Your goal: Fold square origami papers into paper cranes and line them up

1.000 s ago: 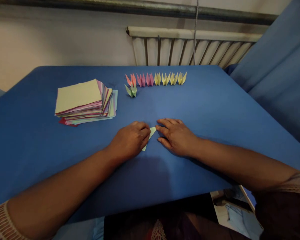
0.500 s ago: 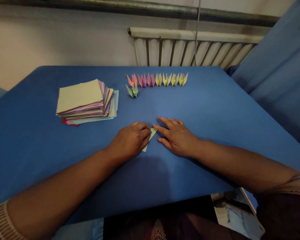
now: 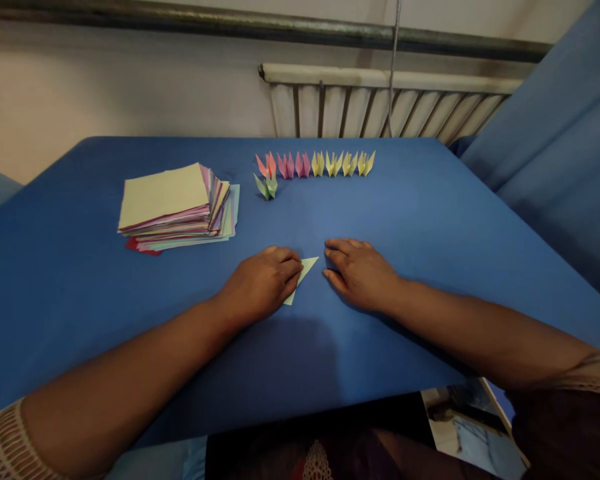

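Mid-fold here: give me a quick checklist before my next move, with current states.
1. The left hand pins the pale green folded paper: ok.
2. Paper tip lies on the blue table: ok.
3. The right hand touches the paper: not ok, it rests apart.
4. Crease under the left hand sharp: cannot tell.
5. Paper stack and row of folded figures clear of both hands: ok.

Blue table (image 3: 430,220), paper stack (image 3: 165,200), cranes (image 3: 320,164), folded triangle (image 3: 303,272)

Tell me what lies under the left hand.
A folded pale green paper, pinned to the blue table. Only its pointed tip shows; the left hand covers the rest.
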Demonstrator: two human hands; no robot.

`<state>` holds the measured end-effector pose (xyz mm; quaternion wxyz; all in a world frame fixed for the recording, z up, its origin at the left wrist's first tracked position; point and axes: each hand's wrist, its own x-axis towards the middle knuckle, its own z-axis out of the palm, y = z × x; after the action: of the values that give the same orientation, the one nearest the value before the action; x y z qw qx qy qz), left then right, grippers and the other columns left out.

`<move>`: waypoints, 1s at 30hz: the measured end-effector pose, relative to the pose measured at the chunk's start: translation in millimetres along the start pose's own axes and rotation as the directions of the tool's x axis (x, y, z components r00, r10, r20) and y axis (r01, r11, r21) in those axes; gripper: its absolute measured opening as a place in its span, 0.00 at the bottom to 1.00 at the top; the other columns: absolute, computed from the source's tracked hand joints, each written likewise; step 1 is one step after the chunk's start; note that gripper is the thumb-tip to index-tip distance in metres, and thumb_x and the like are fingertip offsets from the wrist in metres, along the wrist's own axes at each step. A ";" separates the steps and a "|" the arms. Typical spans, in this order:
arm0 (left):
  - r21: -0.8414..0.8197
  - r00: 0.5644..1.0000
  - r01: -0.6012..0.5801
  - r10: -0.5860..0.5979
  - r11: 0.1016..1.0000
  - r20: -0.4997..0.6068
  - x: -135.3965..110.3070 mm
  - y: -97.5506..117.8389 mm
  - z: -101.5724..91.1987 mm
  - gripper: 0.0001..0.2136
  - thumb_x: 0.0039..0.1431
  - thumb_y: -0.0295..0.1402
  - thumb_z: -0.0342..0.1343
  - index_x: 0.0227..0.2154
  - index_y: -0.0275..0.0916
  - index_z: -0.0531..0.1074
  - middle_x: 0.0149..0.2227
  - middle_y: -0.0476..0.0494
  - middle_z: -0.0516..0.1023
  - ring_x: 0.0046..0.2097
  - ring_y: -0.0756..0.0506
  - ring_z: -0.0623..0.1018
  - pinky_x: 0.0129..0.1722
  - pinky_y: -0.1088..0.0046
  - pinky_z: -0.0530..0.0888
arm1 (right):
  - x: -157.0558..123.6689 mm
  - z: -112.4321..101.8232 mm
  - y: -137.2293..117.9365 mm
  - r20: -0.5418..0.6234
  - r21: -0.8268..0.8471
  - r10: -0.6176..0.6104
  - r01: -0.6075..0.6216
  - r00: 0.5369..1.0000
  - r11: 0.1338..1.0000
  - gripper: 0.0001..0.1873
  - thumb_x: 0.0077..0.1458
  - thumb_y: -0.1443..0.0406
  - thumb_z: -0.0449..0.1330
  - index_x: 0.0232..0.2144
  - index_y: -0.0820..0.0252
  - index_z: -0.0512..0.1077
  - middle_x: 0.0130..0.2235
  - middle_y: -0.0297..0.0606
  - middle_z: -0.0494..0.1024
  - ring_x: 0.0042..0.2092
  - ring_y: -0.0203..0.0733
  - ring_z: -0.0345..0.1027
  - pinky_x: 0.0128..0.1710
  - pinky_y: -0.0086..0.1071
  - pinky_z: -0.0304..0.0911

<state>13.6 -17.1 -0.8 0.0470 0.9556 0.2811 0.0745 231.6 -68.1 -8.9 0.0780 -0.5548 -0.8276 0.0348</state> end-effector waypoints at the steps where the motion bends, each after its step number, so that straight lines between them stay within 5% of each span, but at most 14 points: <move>1: -0.003 1.000 -0.001 0.001 1.000 -0.003 -0.2 -0.4 0.4 0.12 0.67 0.33 0.48 0.41 0.37 0.77 0.43 0.41 0.78 0.42 0.43 0.74 0.42 0.65 0.72 | 0.4 1.2 0.9 -0.004 0.011 0.001 -0.001 1.000 1.000 0.23 0.65 0.59 0.50 0.55 0.66 0.70 0.60 0.50 0.69 0.58 0.54 0.64 0.56 0.47 0.61; 8: -0.054 0.999 -0.012 0.010 0.998 -0.034 -1.1 -3.2 2.3 0.13 0.67 0.33 0.47 0.41 0.37 0.77 0.43 0.41 0.78 0.44 0.43 0.75 0.45 0.65 0.73 | -0.6 9.6 0.8 0.027 0.060 -0.186 0.184 0.982 0.981 0.27 0.66 0.56 0.49 0.64 0.56 0.59 0.69 0.44 0.56 0.68 0.53 0.49 0.62 0.52 0.52; 16: -0.103 1.000 -0.017 0.015 0.995 -0.022 -6.3 -6.6 -2.9 0.11 0.65 0.32 0.50 0.42 0.38 0.77 0.46 0.41 0.78 0.46 0.43 0.76 0.48 0.65 0.73 | -1.6 2.6 -3.2 0.065 0.038 -0.140 0.138 0.988 0.990 0.29 0.67 0.55 0.48 0.63 0.64 0.61 0.66 0.48 0.60 0.66 0.53 0.53 0.62 0.50 0.53; 30: -0.138 0.999 -0.031 0.027 0.990 -0.032 -7.6 -9.3 -2.9 0.12 0.65 0.33 0.49 0.43 0.37 0.77 0.45 0.41 0.78 0.46 0.44 0.76 0.49 0.64 0.72 | -1.0 6.9 -0.8 0.054 0.066 -0.184 0.180 0.982 0.981 0.28 0.67 0.55 0.47 0.64 0.61 0.59 0.67 0.48 0.58 0.67 0.53 0.51 0.62 0.51 0.51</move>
<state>1.9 -13.2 -0.1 0.1081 0.9528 0.2619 0.1092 230.1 -69.1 -15.6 0.0730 -0.4729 -0.8754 0.0692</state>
